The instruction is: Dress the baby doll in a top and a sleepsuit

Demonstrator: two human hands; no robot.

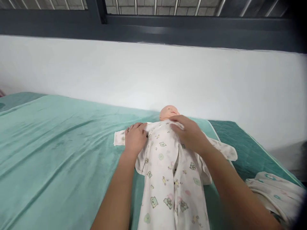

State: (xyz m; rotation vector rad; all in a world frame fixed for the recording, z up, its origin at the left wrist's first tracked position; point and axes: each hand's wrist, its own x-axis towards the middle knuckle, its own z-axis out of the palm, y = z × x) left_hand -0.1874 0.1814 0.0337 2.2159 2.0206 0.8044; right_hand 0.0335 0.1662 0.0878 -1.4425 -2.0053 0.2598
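"What is between your hands?"

"A doll, face up on a pale green blanket, its head just beyond my fingertips. A white bear-print garment lies over its body and runs back between my forearms."

"And your left hand?"

"It rests by the garment's shoulder, fingers bent over the cloth, a flat cuff showing on its outer side. Its weight probably steadies that side; whether it grips, I cannot tell."

"Your right hand?"

"At the collar, thumb and forefinger parted near the doll's neck. It seems placed for the neckline, but I cannot tell if it pinches cloth. The other sleeve stretches past my right wrist. Patterned fabric lies bunched outside that forearm, probably kept apart."
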